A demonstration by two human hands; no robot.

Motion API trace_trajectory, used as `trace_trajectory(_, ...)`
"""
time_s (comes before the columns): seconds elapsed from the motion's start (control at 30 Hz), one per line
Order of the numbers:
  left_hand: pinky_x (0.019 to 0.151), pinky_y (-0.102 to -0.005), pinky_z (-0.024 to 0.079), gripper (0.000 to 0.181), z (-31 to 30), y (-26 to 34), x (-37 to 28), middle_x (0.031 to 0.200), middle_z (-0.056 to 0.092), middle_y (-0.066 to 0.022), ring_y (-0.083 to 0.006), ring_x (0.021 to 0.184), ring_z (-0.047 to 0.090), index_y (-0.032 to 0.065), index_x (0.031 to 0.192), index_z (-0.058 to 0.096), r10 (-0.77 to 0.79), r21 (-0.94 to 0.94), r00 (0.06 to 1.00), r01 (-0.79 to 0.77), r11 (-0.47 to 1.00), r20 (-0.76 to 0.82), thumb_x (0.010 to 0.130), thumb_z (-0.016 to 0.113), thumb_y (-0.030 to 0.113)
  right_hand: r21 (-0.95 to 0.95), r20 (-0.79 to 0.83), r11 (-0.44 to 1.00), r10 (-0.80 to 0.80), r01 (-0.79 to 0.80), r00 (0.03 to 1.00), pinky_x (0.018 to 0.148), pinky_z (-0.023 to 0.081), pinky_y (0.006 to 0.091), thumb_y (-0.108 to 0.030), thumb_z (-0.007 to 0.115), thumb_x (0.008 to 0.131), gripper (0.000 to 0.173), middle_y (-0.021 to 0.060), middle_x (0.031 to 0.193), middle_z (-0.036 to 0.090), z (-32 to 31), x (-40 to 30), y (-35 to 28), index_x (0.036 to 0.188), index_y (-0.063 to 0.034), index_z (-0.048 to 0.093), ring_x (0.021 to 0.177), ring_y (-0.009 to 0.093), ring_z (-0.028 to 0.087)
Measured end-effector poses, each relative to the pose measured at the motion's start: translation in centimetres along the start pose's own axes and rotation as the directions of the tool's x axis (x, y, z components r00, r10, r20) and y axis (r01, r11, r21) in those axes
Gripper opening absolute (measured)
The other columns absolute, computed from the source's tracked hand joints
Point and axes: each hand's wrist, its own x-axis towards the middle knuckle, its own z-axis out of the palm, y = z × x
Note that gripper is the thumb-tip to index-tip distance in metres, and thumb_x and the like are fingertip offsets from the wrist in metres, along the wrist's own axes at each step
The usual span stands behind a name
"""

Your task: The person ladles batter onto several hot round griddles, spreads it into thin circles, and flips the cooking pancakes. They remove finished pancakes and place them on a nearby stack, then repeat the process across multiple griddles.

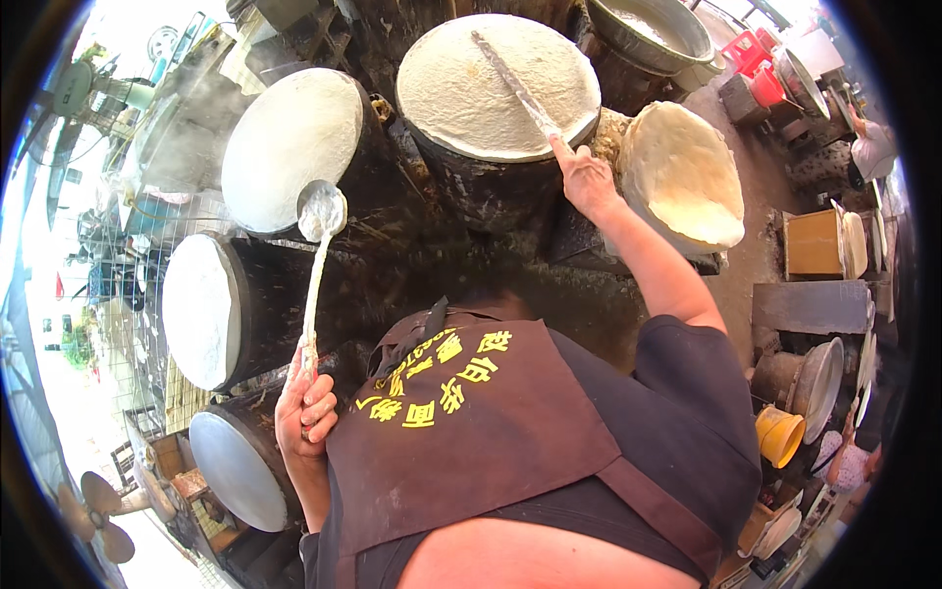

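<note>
My left hand is closed round the handle of a long ladle, whose batter-coated bowl is by the lower edge of a batter-covered round griddle. With its index finger extended along it, my right hand grips a long flat scraper. The scraper lies across the pale, textured batter layer on the top-centre round griddle. To the right of that griddle sits a stack of pale flatbreads.
Two more round griddles, one coated white and one grey, stand at the left on dark drums. A metal basin is at the top. At right are a yellow bucket, a wooden box and two people.
</note>
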Motion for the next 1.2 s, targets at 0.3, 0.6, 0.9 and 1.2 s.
trace_trajectory(0.3,0.03,-0.0178,0.032,0.046,3.3,-3.9,1.5,0.069,0.034,-0.0006,-0.0045,0.045,0.031,0.022,0.145,0.028,0.081,0.059,0.994,-0.077,0.995,-0.071,0.101,0.036,0.014,0.103,-0.004,0.986,-0.13,0.129,0.992,0.064,0.051,0.0477,0.0,0.048,0.079,0.066,0.0247,0.085,0.055,0.6,-0.2,2.5,0.143,-0.0131,0.036,0.068,0.04,0.061)
trace_trajectory(0.6,0.031,-0.0169,0.027,0.04,2.7,-3.2,0.1,0.069,0.038,0.0006,-0.0036,0.047,0.032,0.0234,0.135,0.039,0.112,0.059,0.993,-0.11,0.992,-0.045,0.097,0.045,0.011,0.899,0.093,0.437,-0.138,-0.024,0.986,0.063,0.048,0.0262,0.004,0.049,0.085,0.058,0.0102,0.098,0.064,0.6,-6.0,-2.3,0.141,-0.0091,0.041,0.075,0.016,0.059)
trace_trajectory(0.9,0.03,-0.0176,0.028,0.047,-4.4,-5.4,-8.9,0.068,0.039,-0.0013,-0.0061,0.046,0.035,0.0225,0.142,0.033,0.384,-0.084,0.896,-0.41,0.908,-0.222,0.098,0.045,0.012,0.889,0.364,0.068,-0.705,-0.453,0.608,0.042,0.044,0.0229,-0.01,0.049,0.096,0.049,0.0105,0.08,0.061,0.0,-3.4,-25.8,0.143,-0.0083,0.036,0.05,0.009,0.052)
trace_trajectory(1.2,0.029,-0.0191,0.032,0.046,-9.0,-7.0,-19.4,0.07,0.039,-0.0027,-0.0063,0.044,0.034,0.0244,0.141,0.035,0.56,-0.133,0.695,-0.673,0.728,-0.452,0.098,0.042,0.009,0.915,0.336,0.26,-0.915,-0.309,0.225,0.042,0.041,0.021,-0.009,0.049,0.093,0.049,0.0079,0.075,0.061,0.0,-4.2,-36.8,0.14,-0.0028,0.039,0.047,0.007,0.049)
